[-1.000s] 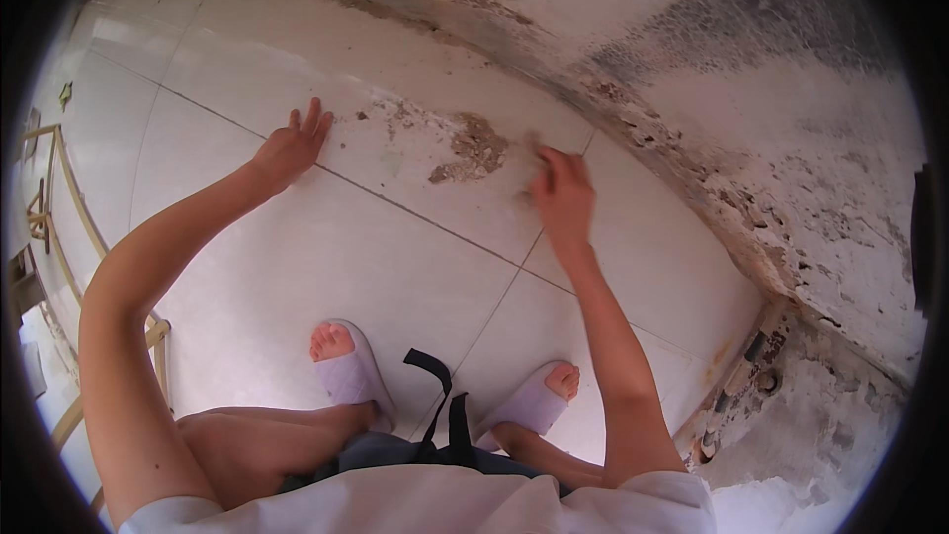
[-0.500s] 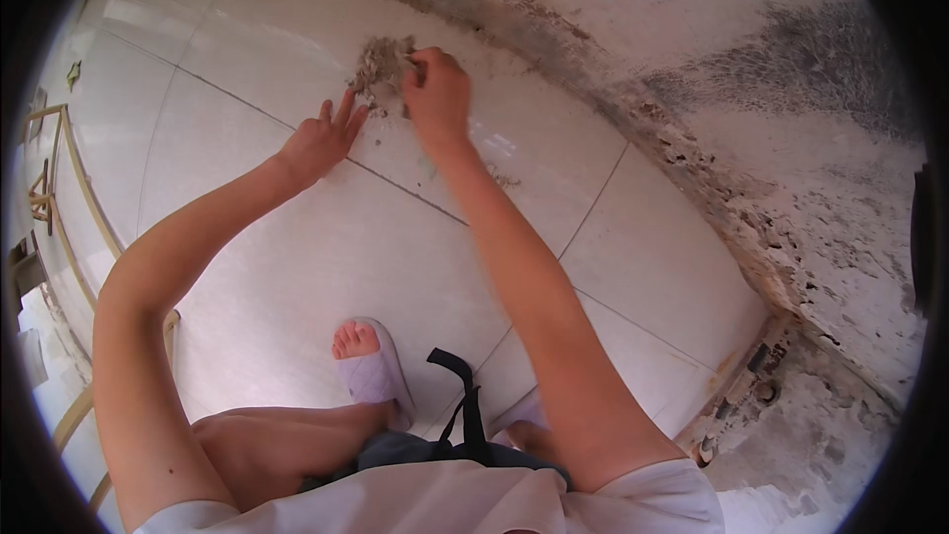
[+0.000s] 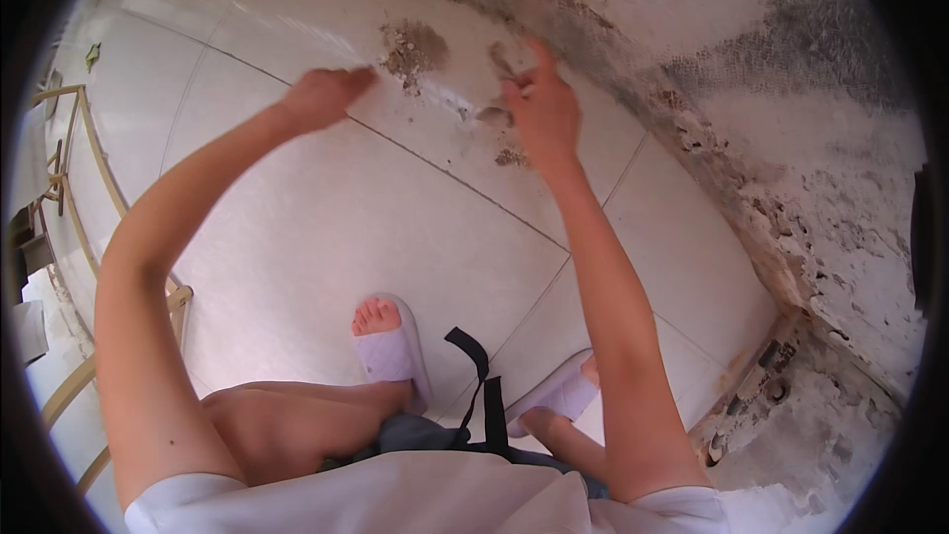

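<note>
Right hand [image 3: 539, 104] is hovering over the tiled floor [image 3: 326, 227] at upper centre, fingers loosely curled, apparently pinching a bit of dirt, though that is unclear. Left hand [image 3: 324, 97] is lying half-curled and empty, left of the dirt patch [image 3: 413, 47]; more crumbs [image 3: 510, 155] are lying below the right hand.

left hand [image 3: 321, 97]: motion-blurred | right slipper [image 3: 561, 391]: partly behind forearm; metal frame [image 3: 69, 153]: cut off

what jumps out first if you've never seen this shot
Two bare arms reach out over a white tiled floor, the left hand and right hand down by a patch of brown dirt near the stained wall. Below, pale slippers show on the feet.
</note>
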Tool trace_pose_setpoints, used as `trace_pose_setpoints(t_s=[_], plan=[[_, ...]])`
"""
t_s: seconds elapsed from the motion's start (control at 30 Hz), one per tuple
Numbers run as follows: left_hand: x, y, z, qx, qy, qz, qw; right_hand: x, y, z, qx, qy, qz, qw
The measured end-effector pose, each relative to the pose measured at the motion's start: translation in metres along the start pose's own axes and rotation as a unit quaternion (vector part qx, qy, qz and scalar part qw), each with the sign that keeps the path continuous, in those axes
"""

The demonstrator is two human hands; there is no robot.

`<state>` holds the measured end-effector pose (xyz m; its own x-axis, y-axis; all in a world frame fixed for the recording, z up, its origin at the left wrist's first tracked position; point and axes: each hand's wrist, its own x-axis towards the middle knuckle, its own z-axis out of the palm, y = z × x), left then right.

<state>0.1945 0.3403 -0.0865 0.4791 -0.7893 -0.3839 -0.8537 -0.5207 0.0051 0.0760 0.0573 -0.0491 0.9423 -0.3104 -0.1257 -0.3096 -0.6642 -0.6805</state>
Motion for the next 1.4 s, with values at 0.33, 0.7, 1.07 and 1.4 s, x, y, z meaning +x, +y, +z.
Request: trace_pose_setpoints(t_s=[0.33, 0.7, 1.07, 1.4], plan=[[-0.057, -0.069, 0.029, 0.058, -0.208, -0.277, 0.936, -0.166, 0.269, -0.15, -0.16, 0.141, 0.213, 0.954], [-0.05, -0.054, 0.027, 0.009, -0.22, -0.285, 0.933, -0.016, 0.017, 0.123, 0.133, 0.162, 0.106, 0.972], [-0.075, -0.067, 0.04, -0.006, -0.166, -0.293, 0.942, -0.088, 0.124, -0.033, 0.072, 0.195, 0.19, 0.96], [-0.05, -0.063, 0.042, 0.029, -0.148, -0.256, 0.955, 0.076, 0.026, 0.116, 0.019, 0.192, -0.03, 0.981]])
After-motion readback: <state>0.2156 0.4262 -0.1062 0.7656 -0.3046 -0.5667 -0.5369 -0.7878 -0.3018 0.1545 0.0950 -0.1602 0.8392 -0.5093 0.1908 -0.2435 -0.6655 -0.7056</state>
